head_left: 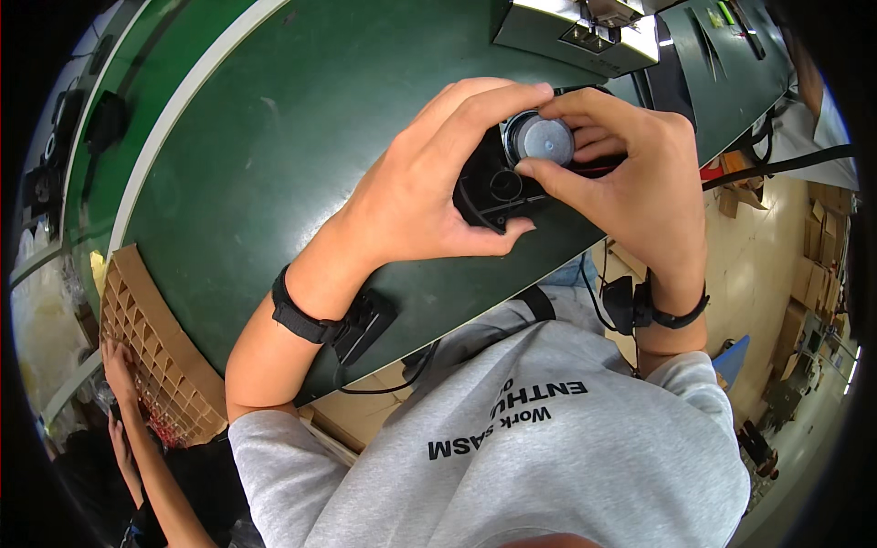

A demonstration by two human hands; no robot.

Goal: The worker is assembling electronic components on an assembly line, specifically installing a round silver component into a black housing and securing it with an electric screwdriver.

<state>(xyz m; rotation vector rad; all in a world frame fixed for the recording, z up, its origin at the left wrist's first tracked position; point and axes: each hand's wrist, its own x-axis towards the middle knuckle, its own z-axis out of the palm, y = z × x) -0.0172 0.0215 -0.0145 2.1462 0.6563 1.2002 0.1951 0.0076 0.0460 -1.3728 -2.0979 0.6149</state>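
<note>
A black plastic housing (479, 190) with a round recess lies at the table's near edge, partly hidden by my hands. My left hand (425, 173) is curved around its left side, thumb at the near end and fingers reaching over the far side. With thumb and fingers, my right hand (644, 169) grips a round grey metal part (545, 139) that looks like the back of a small speaker. That part sits at or just over the housing; I cannot tell whether it is seated. A thin red wire (598, 170) shows under my right palm.
The green table (247, 155) has a pale raised edge at the left. A metal box-shaped fixture (575, 41) stands beyond my hands. Tweezers (711, 46) lie far right. A cardboard divider tray (160, 347) is at the left, near another person's hands (119, 365). A black cable (776, 167) crosses at right.
</note>
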